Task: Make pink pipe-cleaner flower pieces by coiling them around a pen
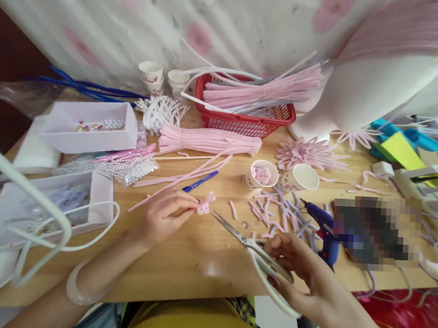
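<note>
1. Looks forward and steeply down from head height, across wooden table (pixel 199 261).
2. Sits close, with left hand (pixel 168 215) and right hand (pixel 294 270) in lower half.
3. Spans yellow cloth (pixel 196 324) at bottom to flowered backdrop (pixel 241 23) at top.

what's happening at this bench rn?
A person's left hand pinches a small looped pink piece; the right hand holds scissors, tips close to it. Short pink and purple strips lie scattered beyond, near a paper cup containing pink pieces.
</note>
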Tool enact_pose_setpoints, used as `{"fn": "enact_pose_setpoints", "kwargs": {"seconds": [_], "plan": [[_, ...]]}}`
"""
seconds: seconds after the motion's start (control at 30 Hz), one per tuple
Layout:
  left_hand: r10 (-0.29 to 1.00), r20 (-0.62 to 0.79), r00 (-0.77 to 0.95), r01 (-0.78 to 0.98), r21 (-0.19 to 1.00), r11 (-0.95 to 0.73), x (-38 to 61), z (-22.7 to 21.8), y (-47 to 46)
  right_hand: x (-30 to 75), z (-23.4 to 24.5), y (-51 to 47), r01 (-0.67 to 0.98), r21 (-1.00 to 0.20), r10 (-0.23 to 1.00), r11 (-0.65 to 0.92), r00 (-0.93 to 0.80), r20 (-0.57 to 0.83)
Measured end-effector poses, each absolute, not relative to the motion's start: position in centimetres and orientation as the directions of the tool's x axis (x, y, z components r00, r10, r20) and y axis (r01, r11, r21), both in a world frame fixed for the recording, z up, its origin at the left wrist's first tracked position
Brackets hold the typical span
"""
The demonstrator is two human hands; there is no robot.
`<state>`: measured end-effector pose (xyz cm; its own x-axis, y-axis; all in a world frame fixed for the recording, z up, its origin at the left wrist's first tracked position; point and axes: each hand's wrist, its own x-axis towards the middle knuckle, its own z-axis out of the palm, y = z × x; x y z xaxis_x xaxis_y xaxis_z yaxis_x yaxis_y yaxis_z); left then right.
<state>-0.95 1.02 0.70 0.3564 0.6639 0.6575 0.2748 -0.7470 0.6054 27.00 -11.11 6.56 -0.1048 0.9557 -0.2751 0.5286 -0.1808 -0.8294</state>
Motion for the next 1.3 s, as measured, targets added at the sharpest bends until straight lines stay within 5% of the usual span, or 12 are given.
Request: {"fn": "enact_pose_setpoints", "kwargs": {"seconds": [0.07,0.13,0.27,0.33,0.43,0.6,1.3], "plan": [[0.643,0.669,0.372,0.275,0.582,-0.765,-1.0,0.6,0.9,27.1,6.2,-11.0,0.184,-0.929,0.915,-0.321,-0.192,-0.354],[0.626,0.675,0.389,0.279,0.561,-0.779,-1.1,0.4,0.8,26.5,5.1,-10.8,-0.077,-0.896,0.874,-0.438,-0.27,-0.404],[0.609,0.682,0.405,0.29,0.537,-0.793,-1.3,0.2,0.4,24.3,2.7,-10.7,-0.312,-0.866,0.911,-0.392,-0.261,-0.319],[0.609,0.681,0.407,0.299,0.531,-0.793,-1.4,0.3,0.4,23.7,2.2,-10.6,-0.23,-0.925,0.946,-0.302,-0.19,-0.262],[0.599,0.686,0.413,0.331,0.499,-0.801,-1.6,0.7,0.4,23.1,2.9,-9.8,0.139,-0.965,0.962,-0.224,-0.128,-0.242],[0.583,0.639,0.501,0.352,0.465,-0.812,-1.7,1.4,0.1,21.4,4.5,-7.4,0.618,-0.784,0.948,-0.065,-0.207,-0.242],[0.358,0.695,0.623,0.43,0.078,-0.899,-1.2,1.6,0.0,19.3,3.8,-6.4,0.698,-0.716,0.964,0.004,-0.193,-0.182]]}}
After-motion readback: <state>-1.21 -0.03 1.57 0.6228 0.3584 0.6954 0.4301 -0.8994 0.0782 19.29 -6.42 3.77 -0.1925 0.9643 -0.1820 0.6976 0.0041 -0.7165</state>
